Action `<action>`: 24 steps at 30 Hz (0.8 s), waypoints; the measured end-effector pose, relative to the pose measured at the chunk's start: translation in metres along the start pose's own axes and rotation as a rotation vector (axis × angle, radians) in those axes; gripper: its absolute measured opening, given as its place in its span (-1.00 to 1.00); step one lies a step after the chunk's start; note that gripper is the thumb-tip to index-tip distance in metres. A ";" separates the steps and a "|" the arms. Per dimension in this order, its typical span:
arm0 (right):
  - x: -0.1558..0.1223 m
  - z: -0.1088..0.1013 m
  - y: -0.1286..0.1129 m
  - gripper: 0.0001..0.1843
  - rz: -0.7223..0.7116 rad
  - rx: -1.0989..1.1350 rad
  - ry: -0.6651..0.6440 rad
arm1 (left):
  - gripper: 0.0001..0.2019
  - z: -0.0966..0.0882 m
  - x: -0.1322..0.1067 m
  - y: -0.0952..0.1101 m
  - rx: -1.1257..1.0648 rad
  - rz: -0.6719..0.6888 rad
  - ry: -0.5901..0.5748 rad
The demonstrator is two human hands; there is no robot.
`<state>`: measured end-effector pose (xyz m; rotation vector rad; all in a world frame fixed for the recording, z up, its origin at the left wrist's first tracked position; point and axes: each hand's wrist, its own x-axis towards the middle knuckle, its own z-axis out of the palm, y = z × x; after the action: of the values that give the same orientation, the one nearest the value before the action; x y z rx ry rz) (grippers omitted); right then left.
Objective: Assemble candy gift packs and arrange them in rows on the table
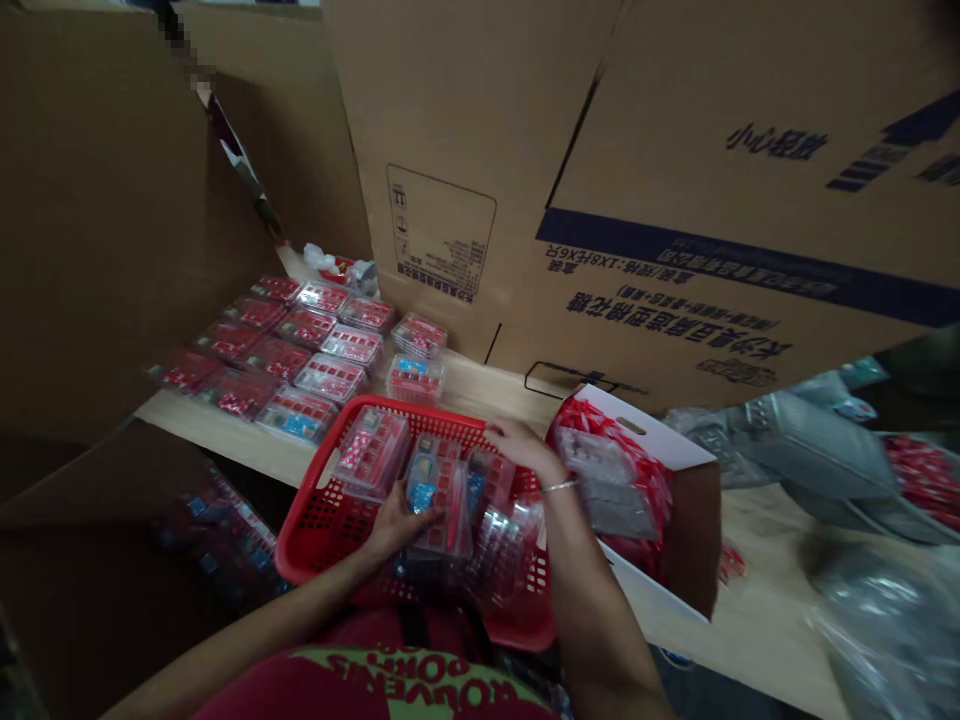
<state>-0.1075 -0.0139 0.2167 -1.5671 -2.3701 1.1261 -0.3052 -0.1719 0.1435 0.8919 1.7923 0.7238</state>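
Red plastic basket (315, 530) of clear packs (371, 452), left hand's (397, 525) fingers clamped on one (right hand's (521, 447) spread at the rim).

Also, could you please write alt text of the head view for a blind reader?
A person's left hand grips a clear pack in a red basket, the right hand resting beside it; more packs lie in rows on a wooden table.

The plastic basket (322, 530) is red with rows of holes; the brown carton (675, 180) carries a navy band (675, 250).
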 end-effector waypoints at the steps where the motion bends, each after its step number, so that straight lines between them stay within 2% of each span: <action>1: 0.003 -0.016 0.000 -0.77 -0.022 0.037 0.055 | -0.28 0.000 -0.002 0.002 0.009 0.032 0.001; 4: 0.005 -0.065 -0.001 -0.69 -0.073 0.147 0.198 | -0.27 -0.001 -0.005 0.004 -0.006 0.063 -0.019; 6: -0.004 -0.093 0.001 -0.61 -0.085 0.288 0.298 | -0.21 0.000 -0.004 0.002 0.015 0.078 -0.018; 8: -0.023 -0.111 0.010 -0.57 -0.077 0.434 0.415 | -0.16 0.000 -0.002 0.001 0.076 0.110 -0.009; 10: -0.054 -0.112 0.025 -0.61 -0.050 0.468 0.512 | -0.14 -0.001 -0.002 0.000 0.167 0.143 0.010; 12: -0.092 -0.093 0.043 -0.66 -0.022 0.375 0.519 | -0.15 -0.004 -0.006 0.002 0.282 0.224 0.081; 14: -0.129 -0.057 0.059 -0.70 -0.004 0.347 0.376 | -0.21 -0.005 -0.013 0.008 0.380 0.406 0.189; 16: -0.159 -0.015 0.071 -0.66 0.044 0.428 0.198 | -0.30 0.001 -0.019 0.020 0.400 0.605 0.202; 18: -0.177 0.023 0.078 -0.62 0.090 0.456 0.165 | -0.32 0.017 -0.022 0.036 0.329 0.715 0.031; 20: -0.185 0.049 0.083 -0.62 0.095 0.503 0.198 | -0.25 0.041 -0.018 0.053 0.197 0.688 -0.226; 22: -0.184 0.061 0.088 -0.62 0.079 0.573 0.255 | -0.22 0.068 -0.008 0.066 0.045 0.536 -0.416; 24: -0.179 0.065 0.095 -0.60 0.080 0.648 0.323 | -0.31 0.089 0.004 0.074 -0.072 0.355 -0.480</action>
<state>0.0204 -0.1765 0.1676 -1.4618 -1.5330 1.3481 -0.2046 -0.1202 0.1687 1.2335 1.1923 0.7154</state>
